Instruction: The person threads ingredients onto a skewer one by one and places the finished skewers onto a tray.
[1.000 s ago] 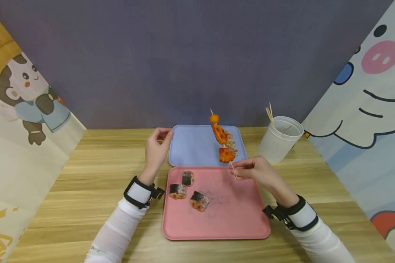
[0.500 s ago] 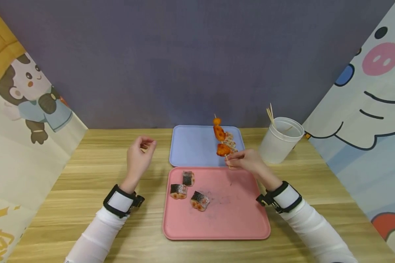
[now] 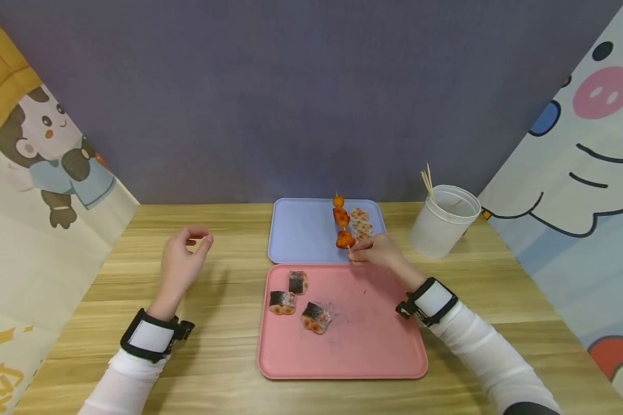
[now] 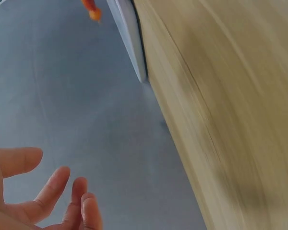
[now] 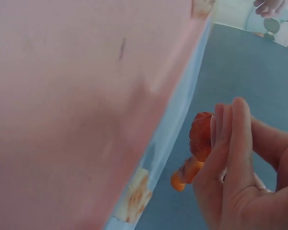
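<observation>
My right hand [image 3: 379,253] pinches the lower end of a food skewer [image 3: 341,217] between thumb and fingers. Orange-red pieces are threaded on it, with a small orange ball near the tip. It lies over or just above the blue tray [image 3: 298,233]; contact cannot be told. Beside it on that tray are pale browned round pieces [image 3: 362,222]. In the right wrist view, fingers partly hide the skewer's red piece [image 5: 200,136]. My left hand [image 3: 183,259] hovers over the wooden table at left, fingers loosely bent, holding nothing; the left wrist view shows its fingers [image 4: 53,189] apart from the thumb.
A pink tray [image 3: 363,354] in front of the blue one bears three dark-skinned chunks [image 3: 316,317] at its left. At the right stands a white bucket [image 3: 438,230] with thin wooden sticks [image 3: 427,181]. A grey wall [image 3: 311,98] closes off the back.
My left hand has moved away from the blue tray, leftward and toward me. My right hand has moved forward and left, lowering the skewer toward the blue tray.
</observation>
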Motion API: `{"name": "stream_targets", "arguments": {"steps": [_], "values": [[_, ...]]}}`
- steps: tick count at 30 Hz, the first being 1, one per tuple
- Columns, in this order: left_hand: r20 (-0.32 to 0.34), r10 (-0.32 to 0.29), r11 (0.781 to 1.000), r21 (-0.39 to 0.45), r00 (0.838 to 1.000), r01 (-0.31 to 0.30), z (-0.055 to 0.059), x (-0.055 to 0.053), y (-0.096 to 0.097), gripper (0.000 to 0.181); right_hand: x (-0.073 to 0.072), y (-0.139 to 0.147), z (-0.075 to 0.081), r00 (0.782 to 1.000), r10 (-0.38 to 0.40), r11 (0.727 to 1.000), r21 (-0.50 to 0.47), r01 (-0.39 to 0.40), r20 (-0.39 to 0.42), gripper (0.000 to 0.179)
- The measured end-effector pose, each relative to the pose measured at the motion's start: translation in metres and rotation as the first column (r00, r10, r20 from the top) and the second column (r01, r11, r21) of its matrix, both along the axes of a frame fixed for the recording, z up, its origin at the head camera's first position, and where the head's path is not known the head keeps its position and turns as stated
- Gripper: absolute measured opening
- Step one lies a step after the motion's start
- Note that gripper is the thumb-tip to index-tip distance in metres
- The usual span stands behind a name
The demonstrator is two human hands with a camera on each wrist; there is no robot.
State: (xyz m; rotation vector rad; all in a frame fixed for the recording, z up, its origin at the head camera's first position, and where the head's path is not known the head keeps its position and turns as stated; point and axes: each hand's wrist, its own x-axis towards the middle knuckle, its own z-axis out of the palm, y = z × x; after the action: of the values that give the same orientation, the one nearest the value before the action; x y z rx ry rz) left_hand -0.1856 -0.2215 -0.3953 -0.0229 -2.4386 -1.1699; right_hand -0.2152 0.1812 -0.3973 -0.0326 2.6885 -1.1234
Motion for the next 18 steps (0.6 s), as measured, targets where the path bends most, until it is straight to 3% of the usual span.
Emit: {"name": "stream_targets", "arguments": {"steps": [8,18], "values": [[0.037,0.055,0.998,0.027,0.998,-0.056,0.001,0.006,-0.015,0.025,-0.006,-0.004,-0.008,1.0,0.023,0.998,0.059,-0.022,-0.011,0.027],[0.039,0.085,0.996,0.019,0.996,-0.085,0.005,0.007,-0.019,0.026,-0.011,-0.005,-0.02,0.993,0.084,0.984,0.163,-0.069,-0.087,0.024]]}}
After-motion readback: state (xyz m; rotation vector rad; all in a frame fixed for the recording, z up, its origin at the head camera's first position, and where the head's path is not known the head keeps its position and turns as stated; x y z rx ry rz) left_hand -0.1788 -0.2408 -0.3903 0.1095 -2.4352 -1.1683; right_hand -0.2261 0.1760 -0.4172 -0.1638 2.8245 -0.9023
